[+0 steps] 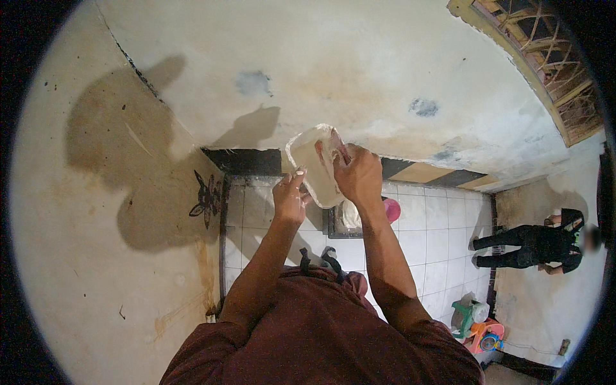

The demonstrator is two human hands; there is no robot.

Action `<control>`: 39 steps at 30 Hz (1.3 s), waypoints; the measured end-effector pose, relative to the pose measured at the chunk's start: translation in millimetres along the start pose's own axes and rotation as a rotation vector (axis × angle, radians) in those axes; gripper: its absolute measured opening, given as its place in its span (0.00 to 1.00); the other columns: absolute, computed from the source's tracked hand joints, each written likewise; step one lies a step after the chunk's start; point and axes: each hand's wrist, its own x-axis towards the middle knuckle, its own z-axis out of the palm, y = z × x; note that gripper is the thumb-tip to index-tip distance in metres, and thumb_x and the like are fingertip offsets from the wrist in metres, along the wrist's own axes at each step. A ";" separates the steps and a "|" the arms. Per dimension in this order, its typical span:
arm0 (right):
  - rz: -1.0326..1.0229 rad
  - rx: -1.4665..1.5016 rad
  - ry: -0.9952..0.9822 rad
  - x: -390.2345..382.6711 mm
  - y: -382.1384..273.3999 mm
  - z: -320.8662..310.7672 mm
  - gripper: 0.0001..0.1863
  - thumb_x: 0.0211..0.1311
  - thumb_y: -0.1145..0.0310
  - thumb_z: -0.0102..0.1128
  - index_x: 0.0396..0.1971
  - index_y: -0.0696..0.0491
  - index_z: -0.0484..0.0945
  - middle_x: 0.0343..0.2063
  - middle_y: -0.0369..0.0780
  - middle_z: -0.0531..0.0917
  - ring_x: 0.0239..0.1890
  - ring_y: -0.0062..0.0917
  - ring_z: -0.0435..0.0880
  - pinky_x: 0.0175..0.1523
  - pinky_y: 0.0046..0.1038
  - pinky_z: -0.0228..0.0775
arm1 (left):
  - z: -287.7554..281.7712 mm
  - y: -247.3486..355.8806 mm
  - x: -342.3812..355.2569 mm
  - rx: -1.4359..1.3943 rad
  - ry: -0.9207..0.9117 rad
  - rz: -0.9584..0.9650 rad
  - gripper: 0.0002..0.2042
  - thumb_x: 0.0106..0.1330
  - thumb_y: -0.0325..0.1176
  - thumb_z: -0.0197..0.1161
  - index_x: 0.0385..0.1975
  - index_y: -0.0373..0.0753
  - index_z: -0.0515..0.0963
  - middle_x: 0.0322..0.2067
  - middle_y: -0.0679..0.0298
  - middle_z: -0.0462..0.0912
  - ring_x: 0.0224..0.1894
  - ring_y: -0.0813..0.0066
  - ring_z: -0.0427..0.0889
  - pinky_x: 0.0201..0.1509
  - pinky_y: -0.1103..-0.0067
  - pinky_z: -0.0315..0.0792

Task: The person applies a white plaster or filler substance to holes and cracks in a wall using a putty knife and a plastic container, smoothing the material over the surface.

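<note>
A pale, wet-looking cloth or bag is held up in front of me, over a white tiled floor. My left hand grips its lower left edge. My right hand is closed on its upper right side, with the fingers curled over the rim. Directly below the hands, a dark square drain or tray on the tiles holds a light bundle. A pink round object lies just right of it, partly hidden by my right forearm.
Stained plaster walls close in at left and ahead, with a black and tan band at the floor line. Another person in dark clothes stands at right. Colourful plastic items sit on the floor at lower right.
</note>
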 end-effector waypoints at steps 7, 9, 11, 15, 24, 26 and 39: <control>0.010 0.060 -0.035 -12.9 -8.4 -4.4 0.11 0.52 0.65 0.59 0.25 0.59 0.80 0.24 0.54 0.80 0.30 0.50 0.80 0.37 0.42 0.73 | -13.7 -5.0 0.2 0.012 -0.061 -0.002 0.16 0.60 0.36 0.63 0.45 0.38 0.73 0.37 0.65 0.76 0.35 0.72 0.78 0.32 0.77 0.73; 0.043 0.060 -0.086 -12.1 -12.4 -4.4 0.11 0.51 0.65 0.60 0.26 0.59 0.80 0.24 0.54 0.80 0.30 0.49 0.80 0.37 0.41 0.73 | -13.2 -3.9 -1.7 0.047 -0.072 0.003 0.15 0.60 0.36 0.63 0.45 0.39 0.73 0.36 0.65 0.76 0.33 0.73 0.78 0.30 0.77 0.72; 0.035 0.060 -0.076 -15.3 -8.9 -0.9 0.10 0.51 0.66 0.59 0.26 0.59 0.80 0.24 0.54 0.80 0.30 0.49 0.80 0.37 0.41 0.73 | -9.1 -2.8 -7.4 0.021 -0.077 0.019 0.14 0.61 0.35 0.62 0.45 0.40 0.74 0.34 0.66 0.77 0.30 0.76 0.76 0.27 0.80 0.69; 0.015 0.037 -0.047 -22.2 -13.4 -3.5 0.10 0.51 0.66 0.59 0.26 0.59 0.80 0.23 0.54 0.79 0.30 0.49 0.80 0.37 0.41 0.73 | 4.6 2.0 -18.3 0.003 0.005 -0.013 0.13 0.62 0.34 0.61 0.45 0.41 0.74 0.32 0.68 0.77 0.28 0.79 0.76 0.26 0.82 0.67; -0.022 0.083 -0.053 -22.0 -8.4 3.8 0.10 0.51 0.67 0.59 0.26 0.59 0.80 0.23 0.54 0.79 0.28 0.50 0.80 0.36 0.41 0.73 | -11.2 -2.4 -8.9 -0.041 -0.131 -0.004 0.13 0.62 0.30 0.60 0.46 0.37 0.73 0.37 0.65 0.78 0.34 0.72 0.79 0.34 0.77 0.73; -0.025 0.092 -0.078 -19.0 -8.7 2.4 0.10 0.51 0.66 0.59 0.26 0.59 0.80 0.22 0.53 0.80 0.28 0.50 0.80 0.37 0.41 0.73 | -5.0 -2.0 -12.2 -0.065 -0.101 0.024 0.14 0.62 0.30 0.61 0.47 0.36 0.73 0.39 0.65 0.79 0.37 0.72 0.80 0.34 0.78 0.74; 0.005 0.176 -0.111 -15.5 -10.7 1.4 0.10 0.52 0.66 0.59 0.27 0.58 0.81 0.24 0.52 0.80 0.29 0.50 0.79 0.39 0.42 0.71 | -9.1 -4.6 -6.4 -0.073 -0.101 0.035 0.15 0.61 0.32 0.63 0.47 0.37 0.74 0.39 0.65 0.79 0.37 0.73 0.80 0.30 0.80 0.72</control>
